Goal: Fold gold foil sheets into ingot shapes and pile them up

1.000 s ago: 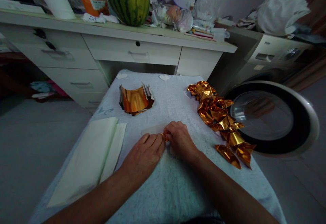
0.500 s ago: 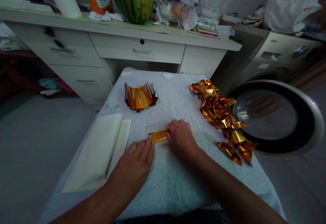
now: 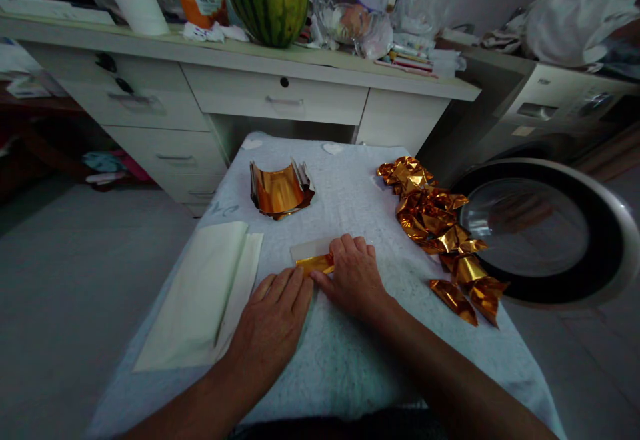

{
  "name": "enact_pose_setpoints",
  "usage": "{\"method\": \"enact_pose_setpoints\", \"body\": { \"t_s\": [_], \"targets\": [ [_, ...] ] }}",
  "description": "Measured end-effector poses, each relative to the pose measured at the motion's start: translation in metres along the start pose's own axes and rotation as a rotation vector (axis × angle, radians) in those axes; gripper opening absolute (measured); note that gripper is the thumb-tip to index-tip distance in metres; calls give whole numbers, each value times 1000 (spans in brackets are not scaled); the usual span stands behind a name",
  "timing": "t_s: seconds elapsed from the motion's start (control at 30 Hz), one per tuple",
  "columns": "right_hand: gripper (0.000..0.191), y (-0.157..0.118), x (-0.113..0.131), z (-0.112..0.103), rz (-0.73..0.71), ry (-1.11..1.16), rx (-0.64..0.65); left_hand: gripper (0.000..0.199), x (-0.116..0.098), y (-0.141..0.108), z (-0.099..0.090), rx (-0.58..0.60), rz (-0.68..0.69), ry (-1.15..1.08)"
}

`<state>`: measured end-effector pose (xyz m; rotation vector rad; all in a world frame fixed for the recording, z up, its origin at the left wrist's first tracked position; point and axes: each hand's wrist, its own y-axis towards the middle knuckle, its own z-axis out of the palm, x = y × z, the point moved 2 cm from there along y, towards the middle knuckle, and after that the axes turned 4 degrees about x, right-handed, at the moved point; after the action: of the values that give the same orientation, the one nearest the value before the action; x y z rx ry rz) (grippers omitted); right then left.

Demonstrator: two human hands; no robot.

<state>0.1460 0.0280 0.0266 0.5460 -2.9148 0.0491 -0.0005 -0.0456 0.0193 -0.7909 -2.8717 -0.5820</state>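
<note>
In the head view, both hands lie low in the middle of the frame on a table covered with a pale cloth (image 3: 350, 373). The right hand (image 3: 356, 279) lies palm down, fingers spread and flat, pressing on a folded strip of gold foil paper (image 3: 315, 265) just above centre; only the strip's left end shows past the fingers. A pale sheet (image 3: 307, 251) lies under the strip, its edge showing behind it. The left hand (image 3: 273, 327) rests flat on the cloth just below and left of the strip, fingers extended and together, their tips near the foil but holding nothing.

Left of the hands lies a stack of cream paper sheets (image 3: 200, 297). Above centre sits a curled bundle of gold foil sheets (image 3: 281, 190). Along the right side of the table runs a row of folded gold foil pieces (image 3: 440, 227). Right of the table stands a washing machine with its round door (image 3: 545, 233) open. At the top of the frame a desk with drawers (image 3: 280, 97) carries a halved watermelon (image 3: 265, 3).
</note>
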Motion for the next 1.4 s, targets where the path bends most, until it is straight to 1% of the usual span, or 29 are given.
{"method": "enact_pose_setpoints", "body": {
  "t_s": [0.07,0.2,0.43,0.57,0.8,1.0,1.13,1.2,1.3,1.4],
  "targets": [
    [44,0,0,1,-4,2,-2,42,0,0,4,-4,18,-29],
    [42,0,-4,-1,0,30,21,43,0,-3,9,54,39,-50],
    [25,2,-15,-4,-8,160,80,42,0,-1,8,94,65,-35],
    [20,3,-25,-3,-10,198,87,42,1,0,10,113,75,-47],
    [23,7,-44,-4,9,192,127,42,1,3,6,120,75,-67],
    [25,8,-54,-4,-18,202,132,38,1,11,1,116,73,-61],
    [30,8,-60,-5,-7,208,119,34,0,15,0,159,31,-78],
    [31,9,-63,-5,-10,216,125,35,-2,17,1,183,16,-93],
    [32,9,-66,-5,-28,235,122,36,-3,22,2,216,-19,-112],
    [31,10,-69,-5,-57,274,94,32,-4,27,1,240,-58,-147]
  ]
}}
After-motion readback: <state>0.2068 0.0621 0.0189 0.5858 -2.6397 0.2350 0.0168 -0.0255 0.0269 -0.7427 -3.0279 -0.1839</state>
